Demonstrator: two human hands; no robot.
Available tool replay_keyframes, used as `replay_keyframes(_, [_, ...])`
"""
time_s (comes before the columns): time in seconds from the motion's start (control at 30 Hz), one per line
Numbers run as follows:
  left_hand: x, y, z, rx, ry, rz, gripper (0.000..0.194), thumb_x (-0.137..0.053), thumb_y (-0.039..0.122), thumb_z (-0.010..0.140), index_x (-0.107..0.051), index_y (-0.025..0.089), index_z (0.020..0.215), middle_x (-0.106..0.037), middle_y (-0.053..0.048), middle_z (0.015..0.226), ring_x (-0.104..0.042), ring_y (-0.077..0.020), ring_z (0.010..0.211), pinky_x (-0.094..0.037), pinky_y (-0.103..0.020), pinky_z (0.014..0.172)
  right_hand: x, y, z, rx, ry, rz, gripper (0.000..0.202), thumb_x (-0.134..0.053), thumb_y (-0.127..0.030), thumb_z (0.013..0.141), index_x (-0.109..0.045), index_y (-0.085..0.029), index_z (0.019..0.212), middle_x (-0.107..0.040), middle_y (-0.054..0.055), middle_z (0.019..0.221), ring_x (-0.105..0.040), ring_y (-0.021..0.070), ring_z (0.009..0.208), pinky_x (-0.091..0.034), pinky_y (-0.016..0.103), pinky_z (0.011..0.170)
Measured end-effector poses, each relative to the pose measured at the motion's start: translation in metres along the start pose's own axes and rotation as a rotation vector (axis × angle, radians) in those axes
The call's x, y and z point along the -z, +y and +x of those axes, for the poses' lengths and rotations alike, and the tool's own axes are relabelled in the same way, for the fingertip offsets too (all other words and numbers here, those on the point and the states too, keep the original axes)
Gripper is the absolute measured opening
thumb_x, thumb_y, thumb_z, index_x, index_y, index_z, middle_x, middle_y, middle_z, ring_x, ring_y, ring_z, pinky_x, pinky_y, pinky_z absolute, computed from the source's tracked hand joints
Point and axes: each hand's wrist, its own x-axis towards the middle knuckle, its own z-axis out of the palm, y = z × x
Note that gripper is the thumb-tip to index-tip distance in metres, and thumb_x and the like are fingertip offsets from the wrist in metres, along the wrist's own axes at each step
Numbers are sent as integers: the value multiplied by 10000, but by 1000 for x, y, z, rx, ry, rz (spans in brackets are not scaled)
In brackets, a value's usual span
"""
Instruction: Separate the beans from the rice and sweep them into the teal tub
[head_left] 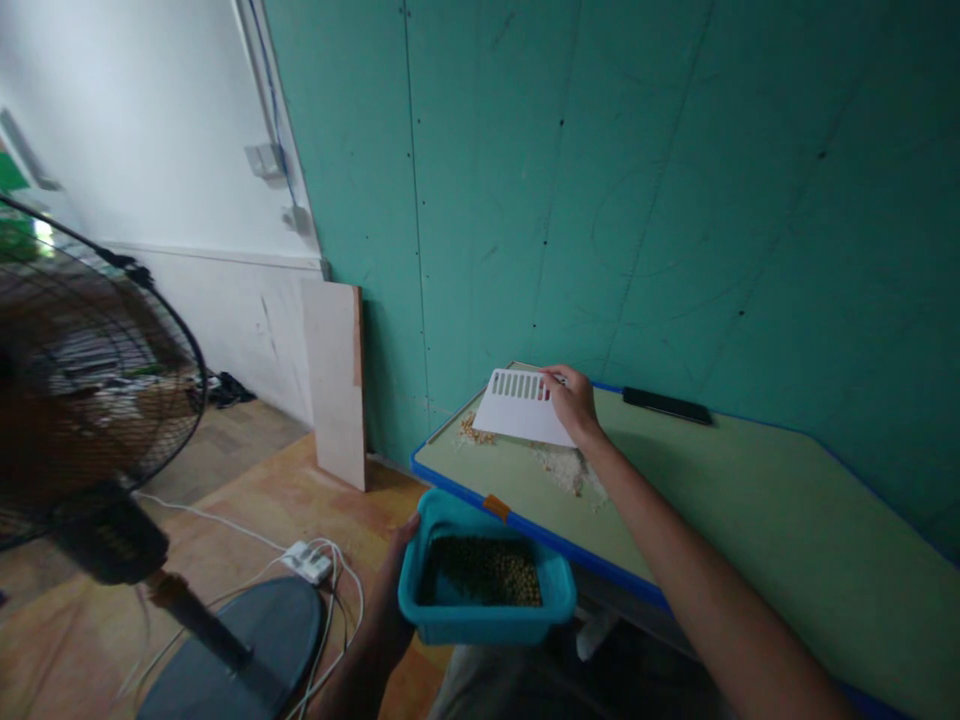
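My right hand (574,400) grips a white slotted scraper (517,415) by its upper right side, above the tabletop (682,480). Left of the scraper lies a small heap of yellow kernels (474,430), and below it a spread of pale, rice-like grains (570,468). With my left hand (397,580) I hold a blue plastic basin (487,625) by its left side, at the table's near edge. Inside the basin are dark green grains (465,570) and, on the right, tan beans (521,578). The left fingers are partly hidden behind the basin.
A black flat object (666,406) lies at the table's back edge, near the green wall (637,200). To the left stands a floor fan (105,380), with a power strip (307,562) and loose cables by its base. A board (335,385) leans against the wall.
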Motion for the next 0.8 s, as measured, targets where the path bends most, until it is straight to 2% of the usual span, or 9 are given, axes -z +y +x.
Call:
replay_keyframes(0.2, [-1,1,0,16,-16,-15,577,-753,545,787,-732,163,1219,-832,-95,1045,-736,-351,1099,-515,-438,1032,1,-4,-2,4,36,2,311,-531,-377,806,-739,-177,923,-742,97,822,-655,225,739,-457,314,663])
replay_keyframes(0.4, [-4,4,-2,-49,77,-9,495,-757,492,794,-743,201,1195,-842,-54,985,-739,-332,1099,-519,-424,1037,-2,-5,-5,60,41,-37,326,-511,-369,858,-740,-165,970,-745,110,841,-654,227,728,-456,330,689])
replay_keyframes(0.63, [1,5,2,26,57,-4,553,-723,537,814,-723,153,1212,-839,-89,956,-745,-344,1077,-538,-448,1005,-4,-3,-6,96,64,-41,354,-514,-391,893,-737,-147,1018,-753,130,874,-661,230,744,-465,336,705])
replay_keyframes(0.73, [0,6,3,0,27,7,537,-726,541,808,-737,169,1194,-839,-83,978,-749,-344,1070,-531,-446,1016,-3,-3,-6,104,107,-56,367,-525,-393,897,-744,-134,1034,-756,145,886,-668,237,759,-473,345,725])
replay_keyframes(0.8, [2,6,4,-25,58,17,491,-746,533,791,-761,186,1138,-842,-61,965,-747,-332,1078,-526,-425,1026,-2,-2,-6,100,115,-75,371,-543,-390,892,-752,-124,1045,-760,152,892,-670,236,748,-477,347,723])
